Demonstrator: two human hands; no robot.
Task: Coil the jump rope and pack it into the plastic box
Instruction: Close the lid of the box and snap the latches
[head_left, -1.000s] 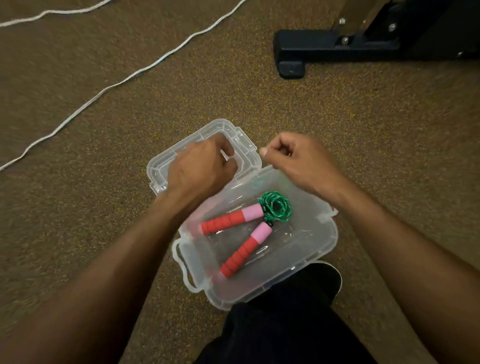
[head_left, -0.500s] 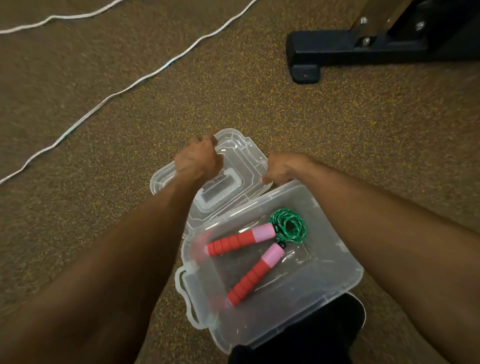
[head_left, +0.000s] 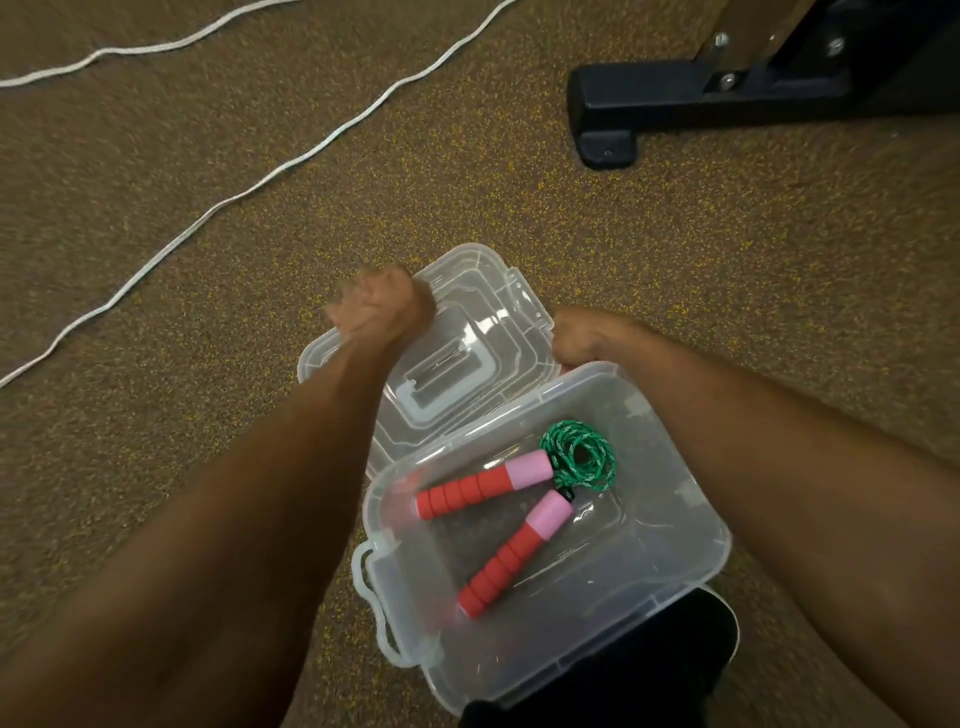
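Note:
The clear plastic box (head_left: 691, 561) stands on the carpet in front of me. Inside it lies the jump rope (head_left: 576, 462), its green cord coiled in a small bundle, with two red and pink foam handles (head_left: 504, 551) side by side. The clear lid (head_left: 467, 338) is hinged at the box's far side and lies tilted back. My left hand (head_left: 382, 306) grips the lid's far left edge. My right hand (head_left: 584, 335) is closed on the lid's right side near its latch tab, just beyond the box's far rim.
A white cord (head_left: 291, 166) snakes across the brown speckled carpet at the left. A black metal equipment foot (head_left: 675, 98) sits at the upper right. My dark-clothed knee (head_left: 623, 670) is under the box's near corner.
Both hands moved from over the box to the lid's far edges and took hold of it. The view shifted closer, with the box lower in the frame.

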